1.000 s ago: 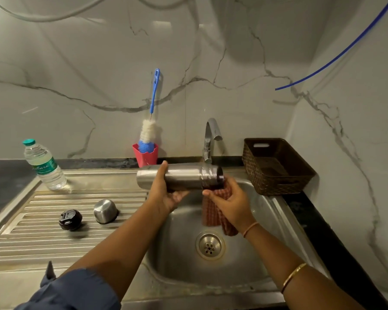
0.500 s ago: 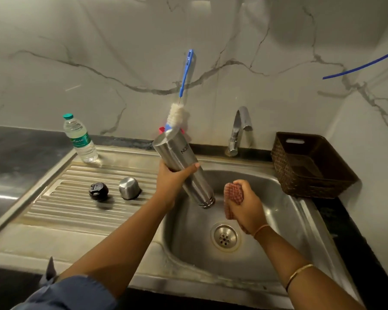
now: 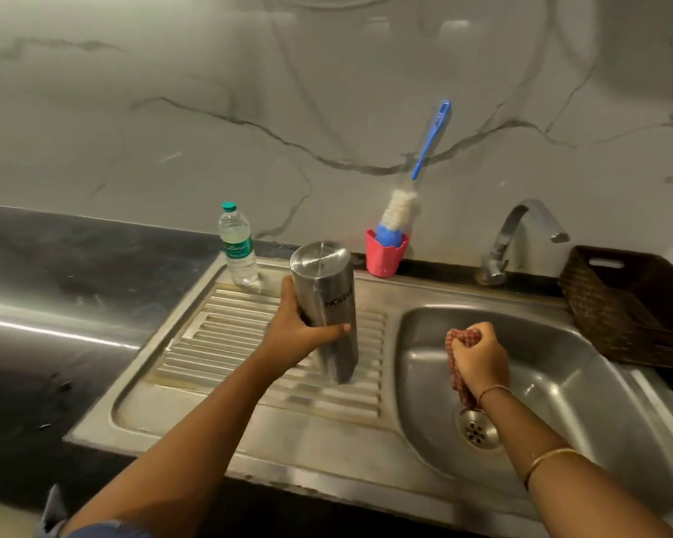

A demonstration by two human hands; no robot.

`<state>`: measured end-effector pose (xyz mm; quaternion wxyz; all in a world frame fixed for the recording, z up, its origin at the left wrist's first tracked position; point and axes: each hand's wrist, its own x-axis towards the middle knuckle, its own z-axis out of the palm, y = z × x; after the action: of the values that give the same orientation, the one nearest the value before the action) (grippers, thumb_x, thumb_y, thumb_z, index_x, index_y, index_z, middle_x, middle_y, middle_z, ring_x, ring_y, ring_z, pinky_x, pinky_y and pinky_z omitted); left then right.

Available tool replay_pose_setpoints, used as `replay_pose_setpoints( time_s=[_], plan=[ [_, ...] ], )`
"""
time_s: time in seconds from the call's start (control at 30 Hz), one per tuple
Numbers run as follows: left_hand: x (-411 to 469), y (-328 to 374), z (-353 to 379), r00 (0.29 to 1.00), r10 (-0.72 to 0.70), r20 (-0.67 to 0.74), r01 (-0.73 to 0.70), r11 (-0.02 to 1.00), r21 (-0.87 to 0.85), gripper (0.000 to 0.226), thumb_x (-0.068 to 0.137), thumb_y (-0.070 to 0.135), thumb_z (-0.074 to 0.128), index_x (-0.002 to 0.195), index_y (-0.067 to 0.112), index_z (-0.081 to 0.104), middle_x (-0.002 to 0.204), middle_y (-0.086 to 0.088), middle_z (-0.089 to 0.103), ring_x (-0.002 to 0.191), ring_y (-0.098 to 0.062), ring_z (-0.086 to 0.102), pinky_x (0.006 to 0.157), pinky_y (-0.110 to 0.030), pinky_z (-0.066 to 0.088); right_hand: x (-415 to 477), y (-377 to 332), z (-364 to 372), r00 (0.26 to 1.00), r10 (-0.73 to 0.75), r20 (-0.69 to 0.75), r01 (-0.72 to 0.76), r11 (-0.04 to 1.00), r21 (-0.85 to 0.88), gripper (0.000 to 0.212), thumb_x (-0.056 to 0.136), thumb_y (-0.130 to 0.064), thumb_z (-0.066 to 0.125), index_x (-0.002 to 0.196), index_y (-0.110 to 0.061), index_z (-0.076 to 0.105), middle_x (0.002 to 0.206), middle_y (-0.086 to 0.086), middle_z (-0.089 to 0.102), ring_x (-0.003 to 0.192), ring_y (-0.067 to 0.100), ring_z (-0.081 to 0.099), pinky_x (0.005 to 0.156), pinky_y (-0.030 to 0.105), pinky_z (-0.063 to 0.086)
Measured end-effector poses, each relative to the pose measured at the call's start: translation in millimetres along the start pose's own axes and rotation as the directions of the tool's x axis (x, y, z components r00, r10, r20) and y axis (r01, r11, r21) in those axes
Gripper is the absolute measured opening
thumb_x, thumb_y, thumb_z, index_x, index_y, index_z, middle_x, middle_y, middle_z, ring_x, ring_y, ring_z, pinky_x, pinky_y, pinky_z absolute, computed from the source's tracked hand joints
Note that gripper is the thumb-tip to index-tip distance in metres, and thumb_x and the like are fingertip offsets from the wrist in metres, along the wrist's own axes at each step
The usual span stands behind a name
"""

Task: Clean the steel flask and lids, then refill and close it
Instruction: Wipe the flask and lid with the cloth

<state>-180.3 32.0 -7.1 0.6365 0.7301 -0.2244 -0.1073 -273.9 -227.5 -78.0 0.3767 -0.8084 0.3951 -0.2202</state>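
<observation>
Currently, a cylindrical brushed-steel flask [image 3: 327, 289] is gripped around its middle by the left hand [image 3: 296, 335], with fingers and thumb curled closely round the body. It is held base-up and slightly tilted above the ribbed draining side of the stainless steel sink [image 3: 311, 432]. A crumpled red checked cloth [image 3: 461, 337] is clenched in the right hand [image 3: 480, 359], which is closed into a fist over the sink's basin, and the cloth's tail hangs down inside it. The flask's lower end is smeared by motion blur, so its mouth cannot be made out, nor whether it touches the sink. Part of the draining ribs is hidden behind the left hand and forearm. Lettering on the flask is seen inverted.
</observation>
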Motion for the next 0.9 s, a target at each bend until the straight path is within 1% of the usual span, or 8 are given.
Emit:
replay_pose_setpoints(
  time_s=[0.07,0.13,0.23,0.37,0.53,0.7,0.8,0.9],
  plan=[
    [-1.6,-4.9,-37.9,0.998,-0.004,0.057,0.003,1.0,0.028,0.08,0.063,0.018,0.083,0.117,0.046,0.03,0.117,0.012,0.052,0.105,-0.005,0.054,0.083,-0.023,0.05,-4.2,-10.3,10.0,0.999,0.024,-0.049,-0.024,1.0,-0.008,0.015,0.089,-0.027,0.059,0.089,-0.014,0.051,0.08,0.006,0.058,0.071,0.026,0.052,0.056,0.026,0.036],
    [-1.8,-14.2,-76.0,0.996,-0.022,0.087,0.016,0.998,0.063,0.082,0.06,0.022,0.081,0.12,0.049,0.031,0.121,0.009,0.053,0.11,-0.009,0.054,0.083,-0.022,0.049,-7.9,-17.2,21.4,0.993,0.029,-0.111,-0.032,0.999,-0.027,0.016,0.088,-0.028,0.06,0.088,-0.015,0.052,0.083,0.008,0.06,0.07,0.027,0.052,0.059,0.027,0.037],
    [2.8,-28.2,-119.7,0.995,-0.028,0.096,0.019,0.995,0.099,0.089,0.064,0.016,0.084,0.13,0.043,0.03,0.125,0.008,0.052,0.114,-0.011,0.053,0.085,-0.023,0.048,-15.4,-22.9,34.8,0.984,0.062,-0.167,-0.071,0.996,-0.045,0.017,0.086,-0.03,0.06,0.086,-0.016,0.051,0.089,0.012,0.061,0.072,0.03,0.056,0.063,0.031,0.044],
    [17.8,-37.8,-156.3,0.999,-0.02,0.048,0.016,0.997,0.078,0.079,0.07,0.002,0.08,0.115,0.049,0.034,0.115,0.017,0.051,0.104,-0.005,0.052,0.08,-0.018,0.046,-29.0,-32.4,45.0,0.976,0.083,-0.199,-0.105,0.99,-0.099,0.015,0.086,-0.024,0.062,0.091,-0.011,0.054,0.098,0.015,0.055,0.073,0.027,0.048,0.065,0.031,0.039],
    [55.7,-47.3,-174.1,0.997,-0.071,0.009,0.07,0.997,0.023,0.08,0.07,0.004,0.079,0.124,0.036,0.03,0.12,0.008,0.048,0.112,-0.018,0.049,0.089,-0.032,0.045,-37.7,-40.4,47.0,0.981,0.089,-0.17,-0.112,0.985,-0.134,0.016,0.087,-0.023,0.061,0.092,-0.008,0.057,0.103,0.016,0.048,0.069,0.025,0.045,0.064,0.028,0.038],
    [95.9,-48.6,-164.2,0.994,-0.084,0.069,0.082,0.996,0.031,0.079,0.072,0.003,0.078,0.13,0.028,0.031,0.125,0.004,0.047,0.111,-0.016,0.048,0.085,-0.027,0.045,-34.9,-40.2,45.4,0.978,0.089,-0.19,-0.118,0.981,-0.152,0.012,0.086,-0.02,0.062,0.092,-0.011,0.058,0.105,0.018,0.052,0.083,0.03,0.048,0.075,0.032,0.037],
    [114.8,-52.9,-153.1,0.988,-0.096,0.12,0.092,0.995,0.035,0.073,0.071,0.001,0.078,0.125,0.027,0.035,0.118,0.002,0.051,0.11,-0.019,0.051,0.08,-0.026,0.047,-31.6,-38.7,42.9,0.972,0.103,-0.209,-0.135,0.98,-0.147,0.01,0.085,-0.019,0.062,0.091,-0.011,0.059,0.104,0.018,0.054,0.086,0.032,0.051,0.076,0.034,0.039],
    [130.2,-56.3,-144.7,0.977,-0.134,0.165,0.128,0.991,0.051,0.066,0.072,0.0,0.076,0.12,0.025,0.038,0.118,-0.001,0.052,0.113,-0.023,0.05,0.09,-0.036,0.046,-26.6,-37.8,39.3,0.968,0.118,-0.221,-0.15,0.979,-0.136,0.01,0.085,-0.019,0.062,0.092,-0.013,0.059,0.104,0.016,0.055,0.093,0.037,0.054,0.081,0.038,0.042]
  ],
)
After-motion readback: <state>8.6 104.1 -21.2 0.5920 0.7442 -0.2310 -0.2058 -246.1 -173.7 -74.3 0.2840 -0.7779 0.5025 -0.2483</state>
